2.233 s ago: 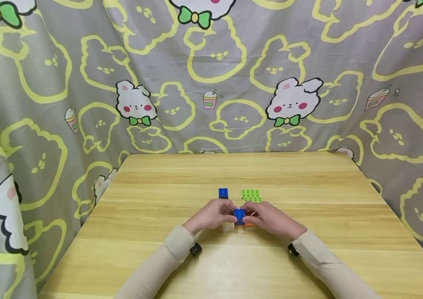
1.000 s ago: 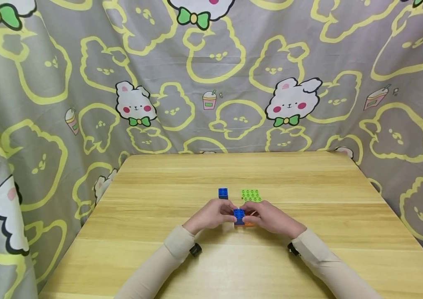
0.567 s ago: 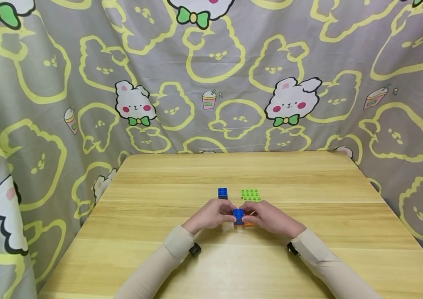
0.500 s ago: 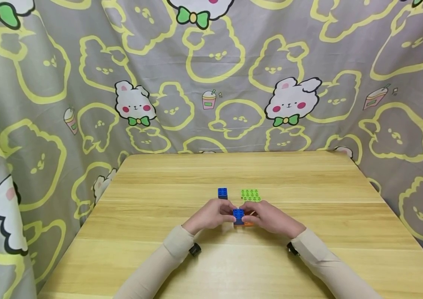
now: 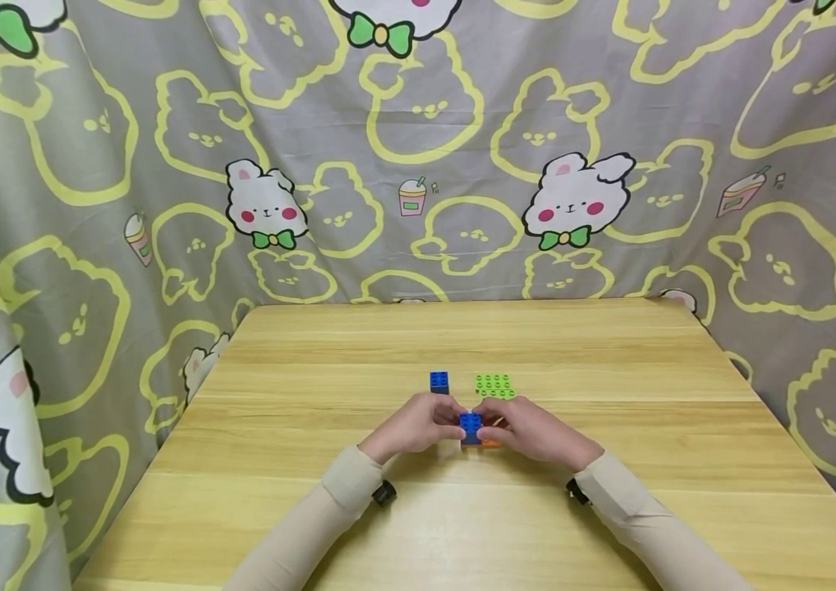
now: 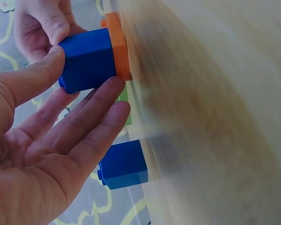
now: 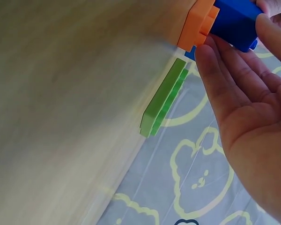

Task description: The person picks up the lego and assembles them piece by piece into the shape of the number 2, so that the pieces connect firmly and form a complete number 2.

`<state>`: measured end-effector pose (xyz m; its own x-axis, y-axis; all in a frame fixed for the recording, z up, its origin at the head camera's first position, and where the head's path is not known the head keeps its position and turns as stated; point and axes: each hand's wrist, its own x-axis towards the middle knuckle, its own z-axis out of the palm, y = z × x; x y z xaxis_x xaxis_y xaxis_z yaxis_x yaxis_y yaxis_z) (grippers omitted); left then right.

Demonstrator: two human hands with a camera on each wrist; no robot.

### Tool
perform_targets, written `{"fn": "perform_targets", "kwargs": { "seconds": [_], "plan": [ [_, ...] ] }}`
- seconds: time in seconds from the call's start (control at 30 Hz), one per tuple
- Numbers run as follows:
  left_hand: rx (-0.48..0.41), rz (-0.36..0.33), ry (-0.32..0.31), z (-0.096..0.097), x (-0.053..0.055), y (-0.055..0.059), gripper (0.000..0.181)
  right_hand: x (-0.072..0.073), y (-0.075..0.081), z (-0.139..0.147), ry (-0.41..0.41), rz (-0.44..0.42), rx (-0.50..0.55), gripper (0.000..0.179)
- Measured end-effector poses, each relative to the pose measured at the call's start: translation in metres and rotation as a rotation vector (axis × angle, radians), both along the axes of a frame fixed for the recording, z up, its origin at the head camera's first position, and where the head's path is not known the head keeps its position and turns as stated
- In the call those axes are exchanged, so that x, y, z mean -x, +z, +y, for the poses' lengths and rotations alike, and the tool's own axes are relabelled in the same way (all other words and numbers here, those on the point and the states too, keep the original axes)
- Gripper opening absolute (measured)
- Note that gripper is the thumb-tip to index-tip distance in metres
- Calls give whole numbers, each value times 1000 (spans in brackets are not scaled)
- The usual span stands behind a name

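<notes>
A blue toy building brick [image 5: 470, 428] sits on top of a flat orange brick [image 5: 490, 444] near the middle of the wooden table. From the left side, my left hand [image 5: 415, 424] pinches the blue brick between thumb and fingers. My right hand [image 5: 539, 431] holds the same brick from the other side, thumb at its upper near corner. In the left wrist view the orange brick [image 6: 119, 47] lies against the tabletop under the blue one. Studs of the orange brick [image 7: 196, 26] stick out on the right hand's side in the right wrist view.
Behind my left hand stands another blue brick [image 5: 439, 382]. A flat green studded plate [image 5: 493, 384] lies behind my right hand, which covers part of its front. A patterned grey curtain [image 5: 462, 123] hangs round the back and sides of the table [image 5: 314, 345].
</notes>
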<state>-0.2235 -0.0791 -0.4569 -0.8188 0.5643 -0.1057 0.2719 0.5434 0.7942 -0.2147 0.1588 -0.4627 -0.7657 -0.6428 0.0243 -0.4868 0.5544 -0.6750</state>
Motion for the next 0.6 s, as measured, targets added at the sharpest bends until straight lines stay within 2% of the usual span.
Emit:
{"fn": "perform_targets", "kwargs": {
  "seconds": [0.6],
  "plan": [
    [16,-5,0,-1,0,1,26,3,0,4,29,-26,13,33]
  ]
}}
